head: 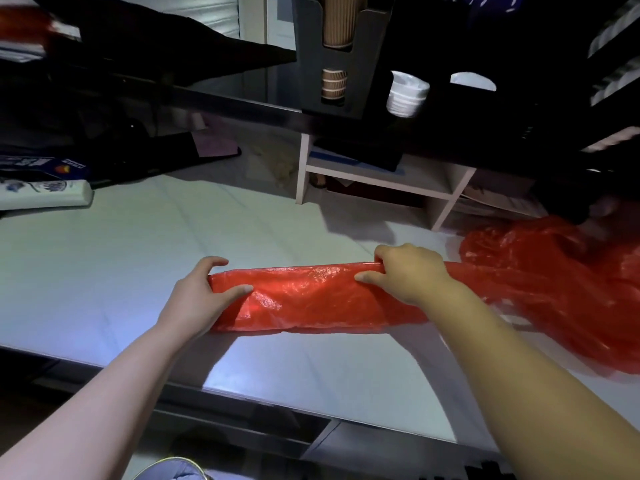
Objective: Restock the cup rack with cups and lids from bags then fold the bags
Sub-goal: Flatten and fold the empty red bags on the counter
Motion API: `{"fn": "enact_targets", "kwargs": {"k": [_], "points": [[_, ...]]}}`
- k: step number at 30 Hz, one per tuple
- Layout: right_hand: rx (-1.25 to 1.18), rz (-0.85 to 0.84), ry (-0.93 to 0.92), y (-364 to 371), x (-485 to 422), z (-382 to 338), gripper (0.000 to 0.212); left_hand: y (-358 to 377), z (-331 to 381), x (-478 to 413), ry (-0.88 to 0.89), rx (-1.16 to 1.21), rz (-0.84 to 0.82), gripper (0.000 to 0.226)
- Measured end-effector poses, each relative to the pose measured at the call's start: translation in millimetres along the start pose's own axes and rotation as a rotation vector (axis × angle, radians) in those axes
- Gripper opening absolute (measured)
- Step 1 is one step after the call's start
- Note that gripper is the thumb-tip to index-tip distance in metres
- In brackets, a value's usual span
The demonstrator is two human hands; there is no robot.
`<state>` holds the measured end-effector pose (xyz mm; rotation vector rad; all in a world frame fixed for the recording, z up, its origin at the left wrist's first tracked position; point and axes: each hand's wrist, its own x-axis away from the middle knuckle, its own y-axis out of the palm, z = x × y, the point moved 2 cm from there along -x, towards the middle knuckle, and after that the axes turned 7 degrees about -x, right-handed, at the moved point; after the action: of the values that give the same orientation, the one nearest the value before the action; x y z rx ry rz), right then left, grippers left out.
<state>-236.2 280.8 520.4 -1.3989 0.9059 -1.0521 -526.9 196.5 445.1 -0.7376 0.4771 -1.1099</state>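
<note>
In the head view both bare forearms reach forward over the white table [121, 254]. The left hand [204, 296] sits at the left end of a red plastic bag [311, 299], thumb laid flat on top and the other fingers curled round the far edge, so that the end is pinched between them. The right hand [412, 275] grips the same strip further right, knuckles up, fingers hooked over the far edge and thumb pressed on the near face. Between the two hands the bag lies on the table as a long, flattened, folded band, stretched roughly level. To the right of the right hand it runs on into a loose, crumpled red mass [554, 289] spread over the table's right side; whether that is the same bag or a second one I cannot tell. Behind, a black cup rack [311, 64] stands on a dark shelf. Its left slot holds a column of brown ribbed paper cups [334, 84], and a stack of white lids [407, 95] shows in the next opening, with another white round shape [472, 81] further right. Below the rack is a pale wooden riser [381, 181] with papers in it. A printed tissue pack [45, 194] lies at the table's left edge.
</note>
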Motion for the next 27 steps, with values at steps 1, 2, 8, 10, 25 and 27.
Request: {"fn": "enact_targets", "kwargs": {"k": [1,2,8,10,25,27], "points": [[0.019,0.01,0.022,3.8,-4.9,-0.3,0.06,2.8,0.0,-0.8,-0.02,-0.019,0.0,0.066],[0.034,0.012,0.032,7.5,-9.5,-0.7,0.062,5.3,0.1,-1.5,-0.039,-0.034,0.001,0.069],[-0.024,-0.177,0.071,26.9,-26.3,1.8,0.065,12.5,0.8,-6.4,-0.051,-0.209,0.03,0.073],[0.002,-0.195,0.071,31.9,-28.7,-0.4,0.065,13.9,1.2,-6.4,0.004,-0.332,0.076,0.067],[-0.135,-0.009,-0.087,67.2,-12.2,-69.2,0.06,63.5,-4.8,3.5,0.401,-0.713,-0.221,0.101],[-0.222,-0.079,-0.175,77.9,-4.9,-93.2,0.063,63.5,-5.6,7.1,0.4,-0.709,-0.22,0.093]]}}
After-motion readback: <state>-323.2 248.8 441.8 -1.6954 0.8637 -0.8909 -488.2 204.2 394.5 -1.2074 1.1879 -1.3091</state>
